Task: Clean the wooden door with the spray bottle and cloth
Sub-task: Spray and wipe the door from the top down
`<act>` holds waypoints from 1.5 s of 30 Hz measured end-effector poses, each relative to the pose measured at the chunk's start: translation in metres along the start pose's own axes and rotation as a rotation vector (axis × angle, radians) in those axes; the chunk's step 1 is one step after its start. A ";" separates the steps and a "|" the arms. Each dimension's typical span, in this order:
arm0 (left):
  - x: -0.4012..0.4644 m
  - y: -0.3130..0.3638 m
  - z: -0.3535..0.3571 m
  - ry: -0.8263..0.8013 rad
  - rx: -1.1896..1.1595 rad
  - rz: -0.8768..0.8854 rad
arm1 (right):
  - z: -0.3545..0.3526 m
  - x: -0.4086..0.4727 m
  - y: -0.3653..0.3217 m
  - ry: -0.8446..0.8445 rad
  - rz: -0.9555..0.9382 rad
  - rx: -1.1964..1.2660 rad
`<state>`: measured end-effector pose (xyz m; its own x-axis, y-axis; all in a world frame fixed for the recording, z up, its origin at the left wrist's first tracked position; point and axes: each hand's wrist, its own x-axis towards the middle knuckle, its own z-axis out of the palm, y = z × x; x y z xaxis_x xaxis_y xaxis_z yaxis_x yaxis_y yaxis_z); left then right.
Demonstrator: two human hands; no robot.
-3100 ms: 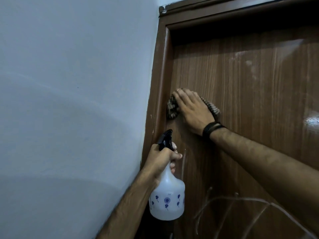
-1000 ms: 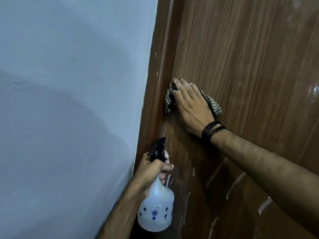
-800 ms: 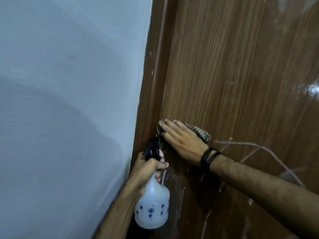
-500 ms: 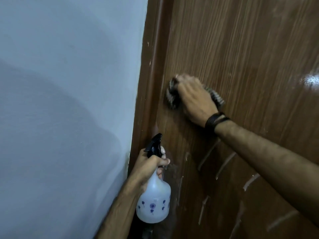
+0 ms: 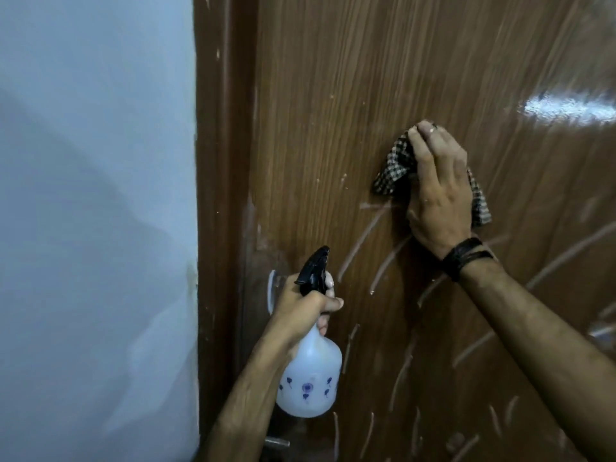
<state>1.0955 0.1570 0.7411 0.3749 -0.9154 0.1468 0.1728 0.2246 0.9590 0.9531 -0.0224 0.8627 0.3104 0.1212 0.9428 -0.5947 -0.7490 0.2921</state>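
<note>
Right hand: pressed flat on checked cloth against wooden door.
Left hand: curled round spray bottle, near door frame.
Hidden: cloth mostly covered.

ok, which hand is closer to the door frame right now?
Left. The left hand grips the spray bottle just beside the door frame, low down. The right hand presses the cloth on the door, farther out and higher up.

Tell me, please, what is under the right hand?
A checked cloth lies under the right hand, pressed flat against the door. Its corners stick out at both sides; its middle is covered.
</note>
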 end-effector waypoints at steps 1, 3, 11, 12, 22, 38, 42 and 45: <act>0.002 -0.003 0.006 0.003 0.001 -0.011 | 0.000 -0.011 0.000 -0.013 -0.008 0.003; 0.006 -0.009 0.016 0.006 -0.013 -0.036 | -0.002 -0.030 -0.003 -0.021 -0.003 0.018; 0.008 -0.014 0.040 -0.002 0.051 0.047 | 0.002 -0.024 -0.007 0.002 0.042 0.050; 0.008 -0.015 0.041 0.018 0.046 0.045 | 0.003 -0.027 -0.007 -0.028 -0.001 0.032; -0.016 -0.047 0.044 0.171 0.067 0.007 | 0.017 -0.118 -0.029 -0.300 -0.455 -0.073; -0.004 -0.027 -0.007 0.100 0.011 0.090 | 0.045 -0.102 -0.082 -0.266 -0.404 -0.135; -0.007 -0.027 -0.029 0.067 0.049 0.080 | 0.043 -0.101 -0.086 -0.266 -0.329 -0.130; -0.009 -0.026 -0.045 0.076 0.046 0.070 | 0.043 -0.057 -0.085 -0.146 -0.048 -0.046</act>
<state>1.1283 0.1745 0.7044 0.4529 -0.8696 0.1967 0.1026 0.2701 0.9574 1.0181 0.0063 0.7767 0.4413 0.0577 0.8955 -0.6088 -0.7139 0.3460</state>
